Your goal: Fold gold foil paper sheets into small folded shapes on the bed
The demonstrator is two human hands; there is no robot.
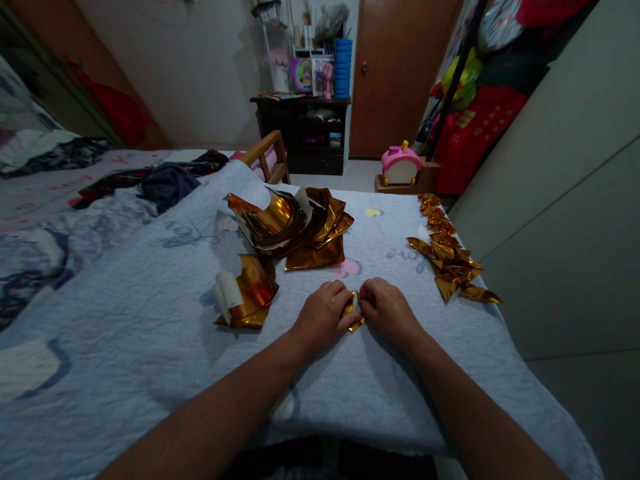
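Note:
Between my two hands is a small piece of gold foil paper (356, 325), partly folded, with its pale backing showing. My left hand (325, 310) is closed on its left side, and my right hand (389, 308) pinches its right edge. Both rest low over the light blue cloth (320, 393). Left of my left hand lies a small curled stack of gold foil sheets (256, 290). Beyond it spreads a bigger fanned stack of gold foil sheets (320, 250). On the right, several folded gold foil pieces (453, 263) form a row along the cloth's edge.
Rumpled clothes (170, 183) lie on bedding at the left. Past the cloth's far edge are a wooden rail (275, 153), a dark cabinet (300, 143) and a pink toy case (401, 163). A pale wall panel (565, 220) rises close on the right.

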